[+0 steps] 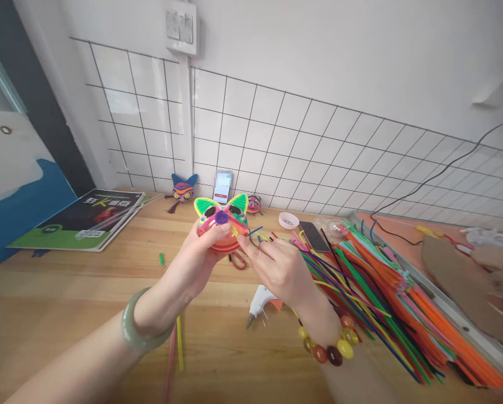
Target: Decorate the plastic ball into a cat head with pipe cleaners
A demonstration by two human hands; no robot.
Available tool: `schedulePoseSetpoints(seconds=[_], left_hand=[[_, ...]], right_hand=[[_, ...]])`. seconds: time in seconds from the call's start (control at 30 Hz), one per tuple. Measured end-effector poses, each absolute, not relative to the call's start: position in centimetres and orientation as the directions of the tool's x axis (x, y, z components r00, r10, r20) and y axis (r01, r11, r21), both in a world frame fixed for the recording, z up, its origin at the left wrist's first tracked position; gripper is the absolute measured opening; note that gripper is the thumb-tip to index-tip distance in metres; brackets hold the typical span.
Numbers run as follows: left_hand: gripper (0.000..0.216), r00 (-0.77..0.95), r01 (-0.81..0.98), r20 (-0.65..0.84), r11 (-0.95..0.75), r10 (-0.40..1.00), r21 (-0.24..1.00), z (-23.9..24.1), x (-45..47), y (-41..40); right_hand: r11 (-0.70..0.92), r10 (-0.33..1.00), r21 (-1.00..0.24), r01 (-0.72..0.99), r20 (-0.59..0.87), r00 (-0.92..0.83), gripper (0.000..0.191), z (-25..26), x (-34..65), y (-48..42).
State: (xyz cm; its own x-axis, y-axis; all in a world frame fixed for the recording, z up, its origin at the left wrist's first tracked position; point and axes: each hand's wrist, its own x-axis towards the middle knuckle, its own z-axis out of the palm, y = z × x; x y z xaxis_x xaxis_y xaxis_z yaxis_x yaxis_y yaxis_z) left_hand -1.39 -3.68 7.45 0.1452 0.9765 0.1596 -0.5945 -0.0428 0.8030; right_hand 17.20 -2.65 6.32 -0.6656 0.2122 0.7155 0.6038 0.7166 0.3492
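Observation:
A colourful pipe-cleaner cat face (222,217) with green ears edged in yellow, dark eyes and a purple nose is held up above the table. My left hand (203,247) is closed around its lower left side, thumb across the front below the nose. The fingers of my right hand (277,266) are pressed together at its lower right edge. Whether a small piece lies between those fingertips is hidden. Below my right hand, a white glue gun (260,300) lies on the table. Red-handled scissors (238,261) show partly behind the hands.
Loose pipe cleaners (386,303) spread across the right side. Behind are a finished blue-eared cat face (183,189), a propped phone (222,186), another small face (255,204), a pink bowl (288,220) and a dark phone (314,236). Books (78,219) lie at left.

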Motion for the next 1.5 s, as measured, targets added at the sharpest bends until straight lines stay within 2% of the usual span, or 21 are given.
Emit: schedulePoseSetpoints(seconds=[0.3, 1.0, 1.13, 1.33, 1.5], left_hand=[[0.015, 0.138, -0.606, 0.148, -0.035, 0.979, 0.795, 7.34, -1.34, -3.58], [0.020, 0.129, -0.610, 0.098, 0.001, 0.987, 0.792, 7.07, -1.36, -3.58], [0.020, 0.132, -0.611, 0.090, 0.009, 0.987, 0.792, 7.03, -1.40, -3.57], [0.013, 0.203, -0.605, 0.157, -0.002, 0.967, 0.796, 7.33, -1.32, -3.58], [0.016, 0.259, -0.580, 0.214, -0.026, 0.942, 0.814, 7.51, -1.39, -3.69]], right_hand=[[0.710, 0.214, 0.359, 0.606, 0.710, -0.671, 0.035, 6.35, 17.11, -2.66], [0.736, 0.234, 0.325, 0.594, 0.701, -0.673, 0.043, 5.83, 17.34, -2.28], [0.740, 0.235, 0.322, 0.591, 0.699, -0.675, 0.040, 5.91, 17.29, -2.35], [0.727, 0.240, 0.332, 0.602, 0.698, -0.675, 0.037, 6.19, 17.29, -2.51], [0.727, 0.225, 0.338, 0.598, 0.705, -0.672, 0.036, 6.39, 17.39, -2.50]])
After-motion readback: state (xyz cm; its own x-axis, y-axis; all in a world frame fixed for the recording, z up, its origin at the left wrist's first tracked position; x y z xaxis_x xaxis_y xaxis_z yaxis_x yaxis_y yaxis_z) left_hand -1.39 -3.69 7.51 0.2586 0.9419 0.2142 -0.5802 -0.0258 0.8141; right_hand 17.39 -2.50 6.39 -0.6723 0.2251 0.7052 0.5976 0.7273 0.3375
